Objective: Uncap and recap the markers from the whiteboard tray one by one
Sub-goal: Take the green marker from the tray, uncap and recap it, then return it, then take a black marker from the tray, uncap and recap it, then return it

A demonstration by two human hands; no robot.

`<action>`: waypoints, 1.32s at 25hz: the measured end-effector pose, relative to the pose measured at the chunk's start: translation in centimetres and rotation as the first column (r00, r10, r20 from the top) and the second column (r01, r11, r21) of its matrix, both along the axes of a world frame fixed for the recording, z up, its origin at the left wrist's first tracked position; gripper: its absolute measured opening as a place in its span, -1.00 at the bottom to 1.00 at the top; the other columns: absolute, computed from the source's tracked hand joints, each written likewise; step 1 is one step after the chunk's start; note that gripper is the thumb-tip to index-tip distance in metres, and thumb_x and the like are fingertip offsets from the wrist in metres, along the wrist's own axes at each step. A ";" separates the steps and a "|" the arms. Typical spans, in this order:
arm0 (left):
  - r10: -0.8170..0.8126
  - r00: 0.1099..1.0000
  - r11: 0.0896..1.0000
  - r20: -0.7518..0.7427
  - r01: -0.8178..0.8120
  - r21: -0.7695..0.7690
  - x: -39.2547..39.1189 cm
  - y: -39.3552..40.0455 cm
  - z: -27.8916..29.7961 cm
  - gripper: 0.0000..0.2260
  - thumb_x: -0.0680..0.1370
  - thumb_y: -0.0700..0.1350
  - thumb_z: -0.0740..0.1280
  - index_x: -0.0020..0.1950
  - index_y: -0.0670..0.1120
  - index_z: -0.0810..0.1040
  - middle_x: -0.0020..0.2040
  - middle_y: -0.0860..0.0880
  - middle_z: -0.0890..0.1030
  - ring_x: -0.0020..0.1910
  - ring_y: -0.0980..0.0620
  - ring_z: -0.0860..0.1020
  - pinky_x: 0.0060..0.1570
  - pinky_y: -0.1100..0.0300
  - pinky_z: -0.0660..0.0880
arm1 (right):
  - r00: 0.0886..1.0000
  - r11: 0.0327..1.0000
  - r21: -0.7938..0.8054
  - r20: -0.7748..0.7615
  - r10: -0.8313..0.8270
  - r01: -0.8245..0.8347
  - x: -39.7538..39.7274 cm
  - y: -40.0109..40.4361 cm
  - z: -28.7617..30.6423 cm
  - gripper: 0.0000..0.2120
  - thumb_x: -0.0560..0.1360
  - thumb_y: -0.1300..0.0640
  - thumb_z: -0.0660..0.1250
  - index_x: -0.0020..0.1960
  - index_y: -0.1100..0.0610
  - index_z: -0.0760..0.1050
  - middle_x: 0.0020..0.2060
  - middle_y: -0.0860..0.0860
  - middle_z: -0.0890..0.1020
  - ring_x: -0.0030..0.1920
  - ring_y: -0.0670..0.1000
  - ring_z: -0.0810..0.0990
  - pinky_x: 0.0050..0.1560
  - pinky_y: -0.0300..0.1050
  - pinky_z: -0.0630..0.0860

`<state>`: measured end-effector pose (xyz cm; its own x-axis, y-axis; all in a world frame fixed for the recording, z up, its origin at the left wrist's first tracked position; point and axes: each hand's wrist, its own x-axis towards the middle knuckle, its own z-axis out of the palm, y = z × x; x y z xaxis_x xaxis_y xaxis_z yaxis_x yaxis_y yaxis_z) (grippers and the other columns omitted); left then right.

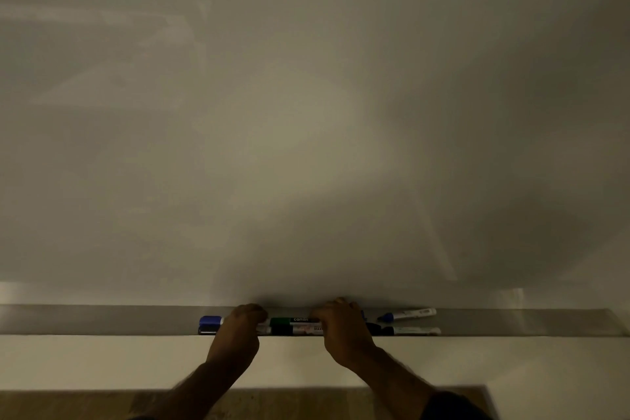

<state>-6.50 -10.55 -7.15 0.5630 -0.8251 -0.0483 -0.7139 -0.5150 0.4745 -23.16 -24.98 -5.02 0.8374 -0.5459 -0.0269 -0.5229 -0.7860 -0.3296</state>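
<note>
Your left hand [243, 319] is curled over the whiteboard tray [102, 320], its fingers closed around one end of the green marker [295, 320]. Your right hand [339, 317] is closed around the other end of that same marker, knuckles up against the base of the whiteboard [306, 112]. The green marker lies level between your two hands, along the tray, with its green barrel and white lettering showing in the gap. Whether its cap is on or off, you cannot tell, because both ends are hidden inside your grips.

Just in front of it, at the tray's front edge, lies a second marker [300, 330] with a white printed label, partly covered by both hands. To the left of your left hand a blue cap [210, 320] sticks out, and a darker marker end [208, 329] lies just below it. To the right of your right hand two more markers rest in the tray: a white marker with a blue cap [407, 314], slightly tilted, near the board, and a white marker with a dark cap [407, 330] along the front edge.

Both forearms reach up from the bottom of the view, over a pale wall band below the tray. The lighting is dim and the details are soft.
</note>
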 end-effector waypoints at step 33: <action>-0.420 0.855 0.906 0.305 0.377 0.192 -15.8 -11.9 0.4 -0.76 0.55 -0.19 0.21 0.21 -0.06 0.44 0.18 -0.06 0.50 0.19 -0.06 0.38 0.24 0.06 0.30 | 0.992 0.997 -0.047 -0.102 -0.073 0.069 -16.6 -10.3 -0.5 -0.71 0.57 0.10 0.16 0.26 -0.01 0.45 0.22 0.00 0.50 0.25 0.09 0.38 0.22 0.01 0.23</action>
